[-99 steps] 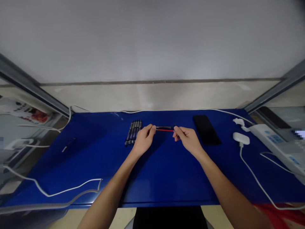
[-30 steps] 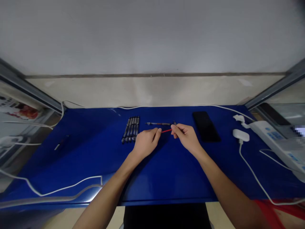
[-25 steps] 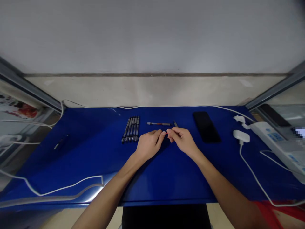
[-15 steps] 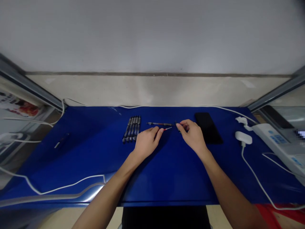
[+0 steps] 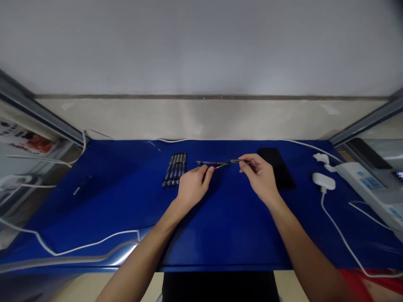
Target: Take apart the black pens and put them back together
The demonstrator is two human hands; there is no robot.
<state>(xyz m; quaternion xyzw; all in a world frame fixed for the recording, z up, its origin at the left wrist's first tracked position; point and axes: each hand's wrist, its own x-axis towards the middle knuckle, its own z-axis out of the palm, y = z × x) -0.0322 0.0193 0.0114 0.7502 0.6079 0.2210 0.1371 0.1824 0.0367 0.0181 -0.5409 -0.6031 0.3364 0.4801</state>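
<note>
My left hand [image 5: 193, 184] is closed in a pinch on a thin pen refill [image 5: 221, 166] with a red section, its light end pointing right. My right hand [image 5: 260, 174] pinches a short dark pen barrel piece [image 5: 236, 161], held nearly level and pointing left. The refill's end and the barrel piece come close together; whether they touch I cannot tell. Just behind my left fingers, a pen [image 5: 206, 162] lies crosswise on the blue table [image 5: 220, 226]. Several grey-black pens [image 5: 175, 167] lie side by side left of my left hand.
A black phone-like slab [image 5: 278, 167] lies beyond my right hand. Farther right are a white charger [image 5: 323, 180] with its cable and a white power strip [image 5: 362, 178]. A small dark object [image 5: 82, 185] lies at left. White cables run along the table's back and left front.
My right hand has moved slightly right and turned the barrel piece from steep to nearly level, pointing left toward the refill. My left hand has stayed almost in place.
</note>
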